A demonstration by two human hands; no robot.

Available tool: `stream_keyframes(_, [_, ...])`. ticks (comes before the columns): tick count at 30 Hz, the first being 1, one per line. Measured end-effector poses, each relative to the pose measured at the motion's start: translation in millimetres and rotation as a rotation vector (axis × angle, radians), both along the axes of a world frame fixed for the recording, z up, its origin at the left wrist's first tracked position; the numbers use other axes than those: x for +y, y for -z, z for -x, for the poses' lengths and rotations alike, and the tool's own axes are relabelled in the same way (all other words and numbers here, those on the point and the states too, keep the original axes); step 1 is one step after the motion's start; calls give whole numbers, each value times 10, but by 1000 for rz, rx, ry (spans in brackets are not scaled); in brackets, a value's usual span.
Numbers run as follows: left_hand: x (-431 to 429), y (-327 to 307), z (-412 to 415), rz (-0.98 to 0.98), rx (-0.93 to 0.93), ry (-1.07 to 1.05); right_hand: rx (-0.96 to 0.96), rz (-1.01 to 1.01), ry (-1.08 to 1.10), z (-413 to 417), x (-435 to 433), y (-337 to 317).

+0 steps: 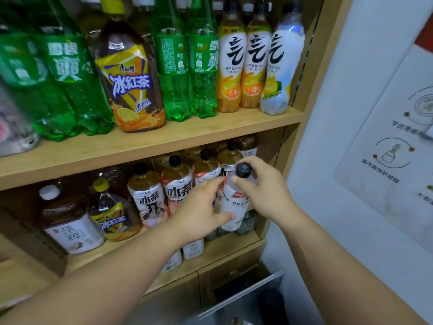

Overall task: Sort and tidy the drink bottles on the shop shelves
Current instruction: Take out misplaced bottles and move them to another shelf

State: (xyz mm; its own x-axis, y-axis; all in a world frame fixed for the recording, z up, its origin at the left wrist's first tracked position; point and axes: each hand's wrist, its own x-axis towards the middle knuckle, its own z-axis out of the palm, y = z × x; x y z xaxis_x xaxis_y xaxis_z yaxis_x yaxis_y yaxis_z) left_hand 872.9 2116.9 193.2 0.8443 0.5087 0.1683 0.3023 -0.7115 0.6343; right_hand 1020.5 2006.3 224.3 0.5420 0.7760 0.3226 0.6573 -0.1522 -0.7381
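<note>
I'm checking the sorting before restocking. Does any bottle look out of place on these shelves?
Yes. On the upper shelf, a brown iced tea bottle stands between green soda bottles, while its match sits below. Both hands hold a white bottle.

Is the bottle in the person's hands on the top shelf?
No. The black-capped white bottle, gripped by the left hand and right hand, is at the lower shelf.

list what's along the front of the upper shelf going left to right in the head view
two big green soda bottles → large iced tea bottle with the yellow cap → two slimmer green soda bottles → two orange-labelled bottles with black caps → pale white-and-blue bottle at the right end.
</note>
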Motion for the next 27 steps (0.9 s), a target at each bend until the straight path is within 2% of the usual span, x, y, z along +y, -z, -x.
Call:
stream_keyframes(4, [7,-136,450,223,-186,-25,42,-57,-184,447,94,-345])
stream_keyframes(8, [106,-212,1117,317,-296,-111,62,-98,-345,999,324,-576])
stream_keyframes(12, [170,-248,1915,306,-365,-275,13,-77,-528,1647,677,-634])
stream_keyframes(17, [343,-332,2985,252,-402,-465,53,-73,-712,2574,1138,-604])
stream_keyframes(22, [557,-444,4065,202,-442,-570,133,-87,-855,3509,1529,-667])
stream_keyframes(27, [850,-662,5093,169,-599,-669,163,-80,-986,4515,1852,-728])
